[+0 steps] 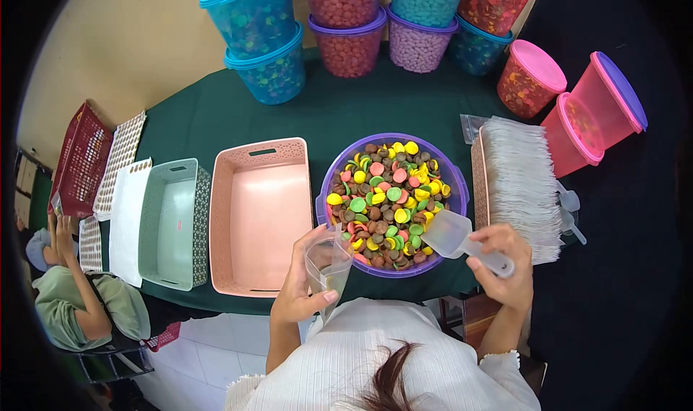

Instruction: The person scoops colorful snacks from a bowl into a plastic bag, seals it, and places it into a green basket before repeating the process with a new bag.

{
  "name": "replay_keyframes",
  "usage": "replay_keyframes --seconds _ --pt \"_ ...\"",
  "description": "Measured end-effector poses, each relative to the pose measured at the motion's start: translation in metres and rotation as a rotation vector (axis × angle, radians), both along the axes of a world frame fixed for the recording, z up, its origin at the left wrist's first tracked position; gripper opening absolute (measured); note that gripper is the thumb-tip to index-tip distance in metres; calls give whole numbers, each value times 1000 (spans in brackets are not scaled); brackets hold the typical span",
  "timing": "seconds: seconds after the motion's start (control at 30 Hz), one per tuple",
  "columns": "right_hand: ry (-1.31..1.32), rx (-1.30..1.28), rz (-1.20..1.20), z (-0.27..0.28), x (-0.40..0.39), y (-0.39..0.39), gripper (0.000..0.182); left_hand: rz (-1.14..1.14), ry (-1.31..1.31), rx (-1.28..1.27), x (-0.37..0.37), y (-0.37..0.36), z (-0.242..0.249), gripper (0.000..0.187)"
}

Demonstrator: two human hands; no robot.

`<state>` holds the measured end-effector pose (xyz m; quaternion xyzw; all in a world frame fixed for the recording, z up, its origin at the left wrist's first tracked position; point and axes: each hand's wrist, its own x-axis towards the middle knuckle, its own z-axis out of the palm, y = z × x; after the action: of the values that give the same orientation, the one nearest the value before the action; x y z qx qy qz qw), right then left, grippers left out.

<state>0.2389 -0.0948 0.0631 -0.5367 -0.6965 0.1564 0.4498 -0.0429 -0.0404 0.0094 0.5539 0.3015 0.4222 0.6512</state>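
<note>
Pinching clear plastic pouch (328, 263) in left hand (294, 295), thumb on near side, fingers behind, at near-left rim of purple tub (451, 169). Gripping translucent scoop (445, 234) by handle in right hand (514, 279), fingers curled round, blade reaching over tub's near-right rim. Can't tell whether blade touches candy discs (379, 209) below. Heaped inside tub: brown, yellow, green and pink candy discs, mixed. Placed left of tub: pink basket (260, 216), then green basket (170, 219); further left, white sheet (128, 227), sheet with brown dots (130, 140) and red basket (79, 165). Packed tight right of tub: flat plastic packets (520, 187) in pink holder (480, 183); just beyond, spare scoops (569, 198), partly hidden. Lined up behind tub: lidded candy canisters (267, 71), many stacked two high; more pink ones to tub's far right. Spread under tub and baskets: dark green tablecloth (216, 107). Seated far left of tub: co-worker in green top (94, 306), hands (65, 238) raised near red basket, too small to read further.
</note>
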Motion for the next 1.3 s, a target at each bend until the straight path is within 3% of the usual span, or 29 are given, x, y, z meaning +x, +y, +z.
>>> replay_keyframes --seconds 0.2,0.33,0.4,0.73,0.9,1.3 --pt "35 33 -41 -44 -17 -3 21 -2 7 -4 -1 1 -1 87" --pt "210 92 -259 -64 -31 -3 19 -13 12 -9 -2 1 1 87" --pt "-1 65 -299 -56 -31 1 18 -14 16 -9 -2 0 1 87" --pt "-15 -17 -267 -60 2 13 17 27 85 60 -9 -1 -1 90" --pt "4 -33 -220 -63 0 26 19 74 158 228 -9 2 0 92" --pt "27 -103 -204 -59 -19 42 16 240 208 327 -3 6 -2 88"
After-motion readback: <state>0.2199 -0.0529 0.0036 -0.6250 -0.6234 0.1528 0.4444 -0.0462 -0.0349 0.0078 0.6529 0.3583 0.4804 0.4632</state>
